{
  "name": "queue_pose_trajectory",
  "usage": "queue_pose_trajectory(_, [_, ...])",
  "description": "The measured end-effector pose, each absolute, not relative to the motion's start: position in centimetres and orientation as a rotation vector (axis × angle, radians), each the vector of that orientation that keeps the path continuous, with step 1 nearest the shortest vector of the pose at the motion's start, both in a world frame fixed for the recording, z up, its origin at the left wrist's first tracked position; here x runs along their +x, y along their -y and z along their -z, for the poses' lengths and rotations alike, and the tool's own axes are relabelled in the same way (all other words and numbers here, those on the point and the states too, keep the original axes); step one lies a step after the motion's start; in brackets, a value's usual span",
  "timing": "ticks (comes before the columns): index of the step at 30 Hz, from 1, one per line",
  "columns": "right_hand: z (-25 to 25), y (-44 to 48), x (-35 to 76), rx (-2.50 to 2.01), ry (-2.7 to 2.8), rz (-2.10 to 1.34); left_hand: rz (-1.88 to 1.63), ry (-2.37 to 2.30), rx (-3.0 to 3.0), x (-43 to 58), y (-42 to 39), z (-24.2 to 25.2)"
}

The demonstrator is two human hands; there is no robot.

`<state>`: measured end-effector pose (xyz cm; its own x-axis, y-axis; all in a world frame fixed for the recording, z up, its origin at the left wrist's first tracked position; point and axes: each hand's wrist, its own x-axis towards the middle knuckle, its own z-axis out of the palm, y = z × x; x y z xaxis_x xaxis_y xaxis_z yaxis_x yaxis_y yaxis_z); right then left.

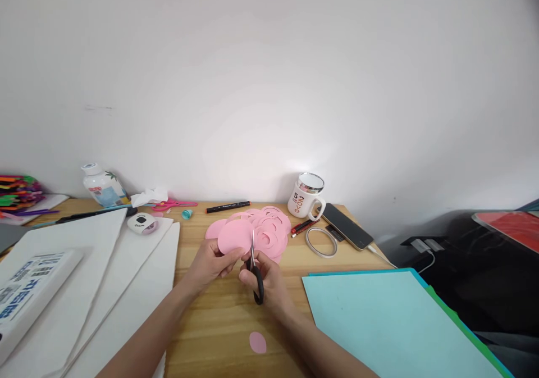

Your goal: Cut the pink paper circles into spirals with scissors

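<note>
My left hand [214, 263] pinches the lower edge of a pink paper circle [234, 236]. In my right hand [267, 279] are black-handled scissors [258, 283], their metal blades pointing up at the circle's right edge. Behind both hands lies a pile of overlapping pink paper pieces [273, 229], some with curved cuts. A small pink petal-shaped piece [257, 342] rests alone on the wooden table [219, 324], nearer to me.
White sheets [147, 288] and a white box [37, 294] lie left; light blue sheets [379, 322] lie right. Along the back are a bottle [105, 187], pink scissors [174, 204], a marker [228, 207], a mug [305, 198], a tape ring [309, 243] and a phone [347, 226].
</note>
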<state>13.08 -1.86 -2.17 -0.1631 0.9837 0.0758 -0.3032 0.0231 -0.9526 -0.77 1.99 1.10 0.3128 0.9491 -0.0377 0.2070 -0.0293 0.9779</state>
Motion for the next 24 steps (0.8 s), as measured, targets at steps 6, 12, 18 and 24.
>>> queue_pose_trajectory(6, [2.47, 1.85, 12.99, -0.854, 1.100, -1.451, -0.855, -1.133, 1.504, -1.01, -2.08, -0.95])
queue_pose_trajectory(12, [2.81, 1.85, 12.97, -0.883, 1.082, -1.455, -0.852, -1.140, 1.507, -1.09, -2.22, -0.86])
queue_pose_trajectory(18, [2.61, 1.86, 13.07, -0.883, 1.081, -1.472, -0.879, -1.132, 1.483, -1.36, -2.45, -0.55])
queue_pose_trajectory(24, [2.65, 1.85, 12.90, -0.879, 1.065, -1.490, -0.881, -1.098, 1.435, -1.41, -2.52, -0.55])
